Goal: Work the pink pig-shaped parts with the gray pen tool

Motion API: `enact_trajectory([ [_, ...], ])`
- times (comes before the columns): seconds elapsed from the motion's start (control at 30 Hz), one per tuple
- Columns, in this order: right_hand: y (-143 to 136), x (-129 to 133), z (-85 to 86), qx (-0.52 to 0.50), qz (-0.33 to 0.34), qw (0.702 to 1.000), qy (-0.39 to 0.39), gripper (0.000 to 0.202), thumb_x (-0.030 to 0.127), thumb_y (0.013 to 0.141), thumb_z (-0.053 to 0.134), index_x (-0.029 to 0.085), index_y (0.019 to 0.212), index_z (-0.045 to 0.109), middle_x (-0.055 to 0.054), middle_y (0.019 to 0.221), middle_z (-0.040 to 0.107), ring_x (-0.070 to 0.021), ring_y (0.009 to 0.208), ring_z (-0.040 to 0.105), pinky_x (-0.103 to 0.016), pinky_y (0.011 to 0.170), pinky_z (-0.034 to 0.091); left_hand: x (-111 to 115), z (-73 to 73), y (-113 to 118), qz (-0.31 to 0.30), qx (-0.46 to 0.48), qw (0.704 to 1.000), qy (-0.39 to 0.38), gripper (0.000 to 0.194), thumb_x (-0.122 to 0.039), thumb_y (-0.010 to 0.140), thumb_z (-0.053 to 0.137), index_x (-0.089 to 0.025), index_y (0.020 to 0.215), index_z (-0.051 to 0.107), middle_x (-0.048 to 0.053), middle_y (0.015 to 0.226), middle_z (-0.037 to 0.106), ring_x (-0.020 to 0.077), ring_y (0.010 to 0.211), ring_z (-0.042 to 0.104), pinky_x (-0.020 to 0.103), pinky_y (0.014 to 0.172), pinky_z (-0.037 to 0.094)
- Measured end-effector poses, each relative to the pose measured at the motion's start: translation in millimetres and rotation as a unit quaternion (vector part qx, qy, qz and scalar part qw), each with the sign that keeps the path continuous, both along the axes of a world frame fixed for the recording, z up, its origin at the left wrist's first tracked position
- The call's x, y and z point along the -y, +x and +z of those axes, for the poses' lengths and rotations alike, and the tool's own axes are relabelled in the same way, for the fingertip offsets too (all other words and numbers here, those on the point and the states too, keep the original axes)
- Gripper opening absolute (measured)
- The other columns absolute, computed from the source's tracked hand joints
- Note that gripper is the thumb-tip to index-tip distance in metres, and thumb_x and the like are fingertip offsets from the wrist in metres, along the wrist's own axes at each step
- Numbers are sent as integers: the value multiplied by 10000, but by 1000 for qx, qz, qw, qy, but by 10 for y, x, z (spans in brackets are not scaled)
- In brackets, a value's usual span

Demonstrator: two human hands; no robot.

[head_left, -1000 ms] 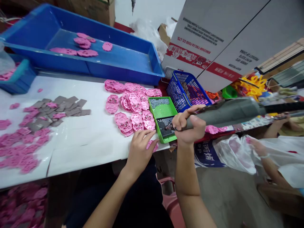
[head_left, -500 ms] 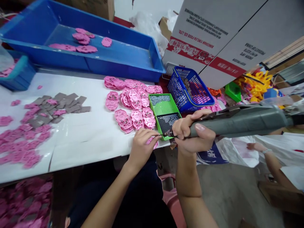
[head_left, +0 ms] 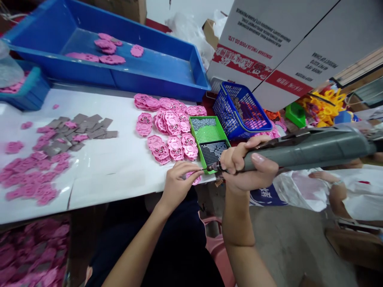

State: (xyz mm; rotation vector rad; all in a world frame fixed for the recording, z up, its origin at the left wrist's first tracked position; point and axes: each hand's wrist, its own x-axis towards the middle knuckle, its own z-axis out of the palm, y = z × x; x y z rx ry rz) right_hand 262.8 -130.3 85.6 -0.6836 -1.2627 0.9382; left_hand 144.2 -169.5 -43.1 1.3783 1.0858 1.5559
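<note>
The right hand (head_left: 253,165) is wrapped tight around a grey power screwdriver (head_left: 311,151), just in front of the green tray (head_left: 207,134). The thin bit (head_left: 209,168) points left, across the tray's near end. The left hand (head_left: 178,181) is just left of that end. Its thumb and finger come close together at the bit's tip, but I cannot tell if they pinch anything. A pink plastic piece (head_left: 196,179) peeks out under this hand, by the edge of the white table (head_left: 119,175), close to the tray's near left corner.

Inside the green tray, a small black mesh tray (head_left: 206,156) sits at the near end, and little silver bits (head_left: 203,122) lie at the far end. Piles of pink plastic pieces (head_left: 172,122) stand just left of it. Well to its left lie flat grey cards (head_left: 91,128) and loose pink pieces (head_left: 38,185). A blue basket (head_left: 229,119) is just right of it. Behind it are a long blue tub (head_left: 164,75) and, to the right, a big white box (head_left: 287,44).
</note>
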Motion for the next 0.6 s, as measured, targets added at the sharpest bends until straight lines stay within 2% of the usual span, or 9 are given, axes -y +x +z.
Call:
enact_trajectory([
  [0.3,8,29,41,7,25,1000,-10,148,456,826,645,326,861,583,104,457,329,-123,306,267,-305,349,322,-21,-5,-67,-41,38,998,-20,103,-350,885,835,-251,858,824,43,878,815,228,873,716,397,847,558],
  [0.47,-32,46,40,-8,22,1000,-9,112,413,821,620,309,847,587,105,449,337,-115,300,251,-291,341,316,-115,-38,-169,-142,63,987,-28,172,-396,898,813,-232,846,815,69,894,805,226,860,731,390,832,580],
  [0.53,-56,56,5,-11,21,1000,-15,117,415,818,618,311,850,575,112,445,343,-114,298,253,-282,338,325,-131,-57,-245,-171,30,985,-18,157,-386,917,792,-232,898,818,75,936,805,231,899,739,397,862,590],
  [0.6,-88,69,-61,-16,15,999,-30,109,388,804,613,310,858,559,118,432,358,-114,297,259,-272,333,326,-99,-92,-331,-154,-50,987,0,180,-367,930,780,-243,1056,810,87,1079,801,254,1037,728,434,951,579],
])
